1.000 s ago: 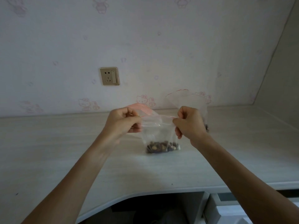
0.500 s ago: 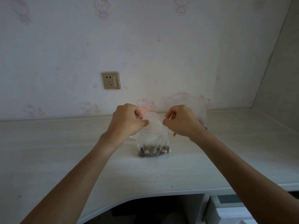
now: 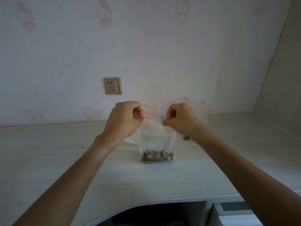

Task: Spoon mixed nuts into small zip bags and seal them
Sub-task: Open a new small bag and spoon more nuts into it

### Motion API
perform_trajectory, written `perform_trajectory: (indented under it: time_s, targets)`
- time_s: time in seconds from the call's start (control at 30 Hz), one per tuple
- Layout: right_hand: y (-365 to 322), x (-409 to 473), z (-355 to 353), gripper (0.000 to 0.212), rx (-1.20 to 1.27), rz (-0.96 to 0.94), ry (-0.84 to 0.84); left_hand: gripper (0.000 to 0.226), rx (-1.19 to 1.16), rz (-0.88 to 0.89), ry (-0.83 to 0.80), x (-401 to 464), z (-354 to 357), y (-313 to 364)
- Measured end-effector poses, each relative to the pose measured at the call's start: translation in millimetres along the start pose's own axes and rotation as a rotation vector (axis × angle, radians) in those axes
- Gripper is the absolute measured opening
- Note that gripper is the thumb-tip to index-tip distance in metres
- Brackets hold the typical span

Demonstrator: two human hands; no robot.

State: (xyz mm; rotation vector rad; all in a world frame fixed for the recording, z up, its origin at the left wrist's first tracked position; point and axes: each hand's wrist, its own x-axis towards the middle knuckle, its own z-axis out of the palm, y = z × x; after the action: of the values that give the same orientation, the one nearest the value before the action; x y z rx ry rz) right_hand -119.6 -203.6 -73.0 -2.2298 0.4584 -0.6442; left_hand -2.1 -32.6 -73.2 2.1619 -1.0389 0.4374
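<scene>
Sealing step. Zip bag (image 3: 157, 142) stands mid-frame on the desk (image 3: 48, 160), nuts (image 3: 157, 156) settled in a thin layer at its bottom, upper part clear and slack. Left hand (image 3: 124, 122) pinches the bag's top left corner, fingers curled tight round the red zip strip (image 3: 154, 118); right hand (image 3: 181, 119) pinches the top right end the same way. Strip runs taut and near level between the two hands, bag hanging from it with its base touching the desk. Can't tell whether the zip is pressed closed along its length, too thin to read. A second bag (image 3: 199, 111) with a red rim stands behind the right hand, mostly hidden. One stray nut (image 3: 186, 138) lies on the desk just right of the held bag. Socket (image 3: 112, 86) on the wall, upper left of the hands.

Next move likely calls for sliding pinched fingers along the strip to click it shut end to end, keeping the bag upright so the nuts stay at the bottom
</scene>
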Motion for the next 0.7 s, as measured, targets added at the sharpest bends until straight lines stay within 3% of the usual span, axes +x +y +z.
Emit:
perform_trajectory:
  time_s: [0.17,0.3,0.47,0.6,0.7]
  targets:
    - [3,3,3,0.016,-0.339,-0.088,0.094,0.030,0.048,0.017,-0.031,0,-4,1]
    - [-2,5,3,0.026,-0.148,-0.037,0.071,0.016,-0.014,0.034,-0.078,1,-2,9]
    - [-12,3,-5,0.011,0.099,0.001,0.022,0.007,-0.016,0.085,-0.052,5,-2,17]
    - [-10,4,-18,0.007,0.041,-0.100,0.043,0.007,-0.063,0.075,-0.022,11,-10,10]
    - [-2,7,-27,0.009,-0.139,-0.209,0.034,0.011,-0.047,0.039,-0.027,14,-15,1]
